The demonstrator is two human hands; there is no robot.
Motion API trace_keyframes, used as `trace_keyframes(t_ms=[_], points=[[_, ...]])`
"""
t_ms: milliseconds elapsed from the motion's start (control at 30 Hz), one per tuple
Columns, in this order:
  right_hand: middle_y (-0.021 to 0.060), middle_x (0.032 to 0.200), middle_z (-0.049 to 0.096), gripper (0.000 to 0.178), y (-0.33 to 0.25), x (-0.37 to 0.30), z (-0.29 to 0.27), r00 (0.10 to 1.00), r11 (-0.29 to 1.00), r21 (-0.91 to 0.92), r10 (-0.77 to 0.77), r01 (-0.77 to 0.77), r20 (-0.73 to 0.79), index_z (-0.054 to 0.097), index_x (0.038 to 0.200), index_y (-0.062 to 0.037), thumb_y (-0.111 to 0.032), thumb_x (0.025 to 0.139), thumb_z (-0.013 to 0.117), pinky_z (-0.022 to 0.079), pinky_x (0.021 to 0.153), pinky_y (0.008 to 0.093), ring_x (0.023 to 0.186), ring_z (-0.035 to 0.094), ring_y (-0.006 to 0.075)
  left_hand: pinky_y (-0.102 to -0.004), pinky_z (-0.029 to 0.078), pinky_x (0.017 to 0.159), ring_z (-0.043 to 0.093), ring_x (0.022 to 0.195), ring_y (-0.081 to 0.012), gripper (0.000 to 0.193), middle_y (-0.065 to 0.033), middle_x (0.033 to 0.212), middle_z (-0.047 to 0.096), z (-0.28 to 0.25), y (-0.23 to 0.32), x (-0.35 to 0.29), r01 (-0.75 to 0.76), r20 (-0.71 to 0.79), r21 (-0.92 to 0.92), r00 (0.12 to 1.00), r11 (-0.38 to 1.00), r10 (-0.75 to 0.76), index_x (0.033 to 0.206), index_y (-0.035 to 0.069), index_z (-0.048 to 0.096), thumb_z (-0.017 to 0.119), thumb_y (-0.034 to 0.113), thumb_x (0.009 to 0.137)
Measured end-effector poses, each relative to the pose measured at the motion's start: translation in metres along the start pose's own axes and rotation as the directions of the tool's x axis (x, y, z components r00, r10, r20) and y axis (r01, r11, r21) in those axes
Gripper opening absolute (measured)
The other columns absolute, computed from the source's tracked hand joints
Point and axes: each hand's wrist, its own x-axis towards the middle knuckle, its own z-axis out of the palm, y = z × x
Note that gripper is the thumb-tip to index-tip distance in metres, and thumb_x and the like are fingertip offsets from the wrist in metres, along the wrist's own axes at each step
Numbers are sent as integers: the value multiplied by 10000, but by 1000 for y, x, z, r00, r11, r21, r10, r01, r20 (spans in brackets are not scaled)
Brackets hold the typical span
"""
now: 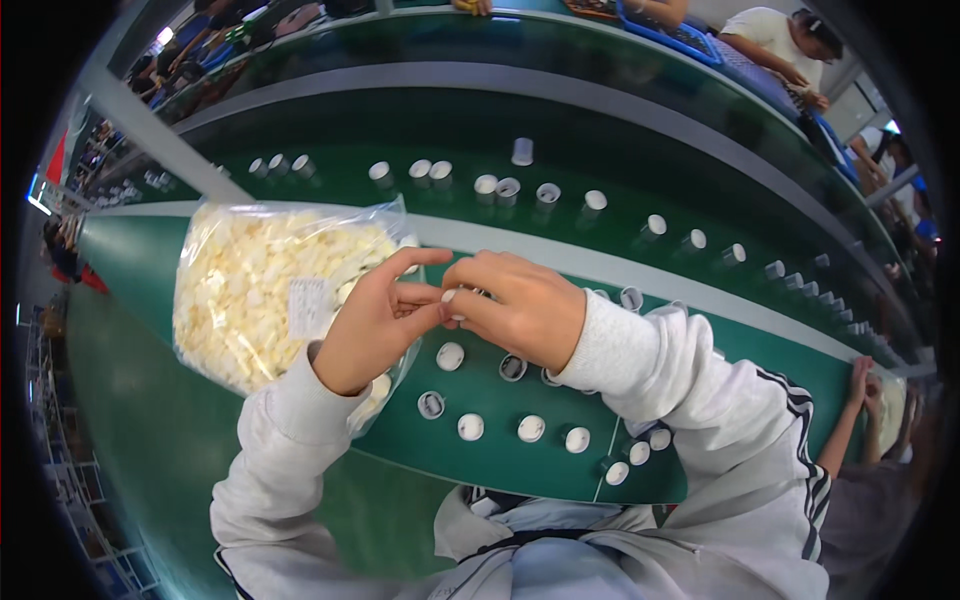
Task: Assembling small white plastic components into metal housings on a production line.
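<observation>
My left hand (368, 322) and my right hand (525, 308) meet over the green table. A small white piece (451, 301) is pinched between their fingertips, mostly covered, so its exact kind cannot be made out. My left index finger stretches out above it, while the thumb and other fingers press at it. The right fingers curl round the piece from the other side. Just below the hands stand small round white-topped cups (450, 356), some showing a grey inside, like the one near the front (431, 405).
A clear plastic bag (250, 285) full of cream-white pieces lies to the left, its opening beside my left wrist. Beyond a pale rail, more white cups (548, 196) stand in a line on a green belt (330, 130). Other people work across the belt and at right.
</observation>
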Motion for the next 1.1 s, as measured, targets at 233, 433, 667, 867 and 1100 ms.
trace_keyframes(t_ms=[233, 433, 667, 867, 1100], points=[[116, 959, 599, 179, 32, -17, -20, 821, 832, 261, 541, -489, -184, 639, 937, 3, 37, 777, 712, 551, 676, 290, 779, 662, 213, -265, 489, 866, 659, 950, -159, 209, -129, 999, 702, 20, -17, 68, -44, -50, -237, 998, 970, 33, 1061, -39, 601, 658, 10, 867], [97, 1002, 665, 188, 88, -22, -45, 624, 423, 759, 781, -495, -29, 647, 998, 42, -16, 834, 719, 518, 867, 277, 930, 654, 160, -294, 485, 908, 620, 1071, -175, 294, -116, 1145, 668, 22, -10, 124, -153, -6, -100, 988, 983, 153, 1107, -23, 639, 597, -99, 827], [131, 999, 685, 231, 121, -38, -92, 585, 515, 709, 791, -481, -177, 631, 1042, 36, -53, 837, 688, 520, 870, 303, 944, 665, 199, -442, 406, 988, 573, 1098, -327, 569, -98, 1264, 603, 4, 1, 184, -603, 452, 796, 649, 53, 612, 1272, 187, 593, 739, 88, 732], [131, 1104, 621, 214, 75, -85, -159, 607, 605, 599, 759, -524, -236, 610, 1054, 38, -61, 866, 638, 501, 867, 298, 998, 621, 189, -418, 441, 934, 595, 1071, -313, 706, -133, 1227, 594, -22, -23, 224, -455, 455, 885, 890, -99, -22, 1337, 199, 507, 782, 76, 699], [119, 1105, 570, 195, 24, -142, -153, 458, 499, 646, 853, -577, -249, 583, 1007, 14, -8, 826, 653, 495, 864, 299, 969, 605, 167, -433, 502, 852, 622, 970, -370, 485, -164, 1066, 627, -9, -32, 223, -503, 506, 858, 863, 102, -1, 1216, 102, 544, 718, 47, 767]])
